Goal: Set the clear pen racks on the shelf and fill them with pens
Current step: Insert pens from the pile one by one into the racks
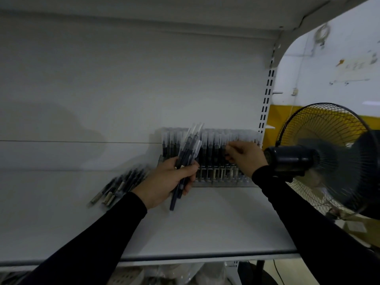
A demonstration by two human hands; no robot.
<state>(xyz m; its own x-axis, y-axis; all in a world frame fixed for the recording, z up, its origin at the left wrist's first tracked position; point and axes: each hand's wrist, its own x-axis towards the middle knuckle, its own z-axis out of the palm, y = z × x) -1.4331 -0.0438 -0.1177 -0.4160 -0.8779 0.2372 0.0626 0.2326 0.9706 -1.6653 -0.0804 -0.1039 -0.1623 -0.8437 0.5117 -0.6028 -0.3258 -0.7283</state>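
A clear pen rack point(213, 177) stands at the back right of the white shelf point(205, 223), packed with several dark pens with clear caps. My left hand point(170, 182) grips a bundle of such pens point(188, 153), tips upward, just in front of the rack's left part. My right hand point(244, 155) reaches into the rack's right part, its fingers curled and pinching a pen there. A loose pile of pens point(121, 184) lies on the shelf to the left of my left hand.
A black standing fan point(320, 159) is close on the right, beside my right forearm. The slotted shelf upright point(267, 99) rises behind the rack's right end. Another shelf board point(185, 15) hangs overhead. Pale items sit under the shelf.
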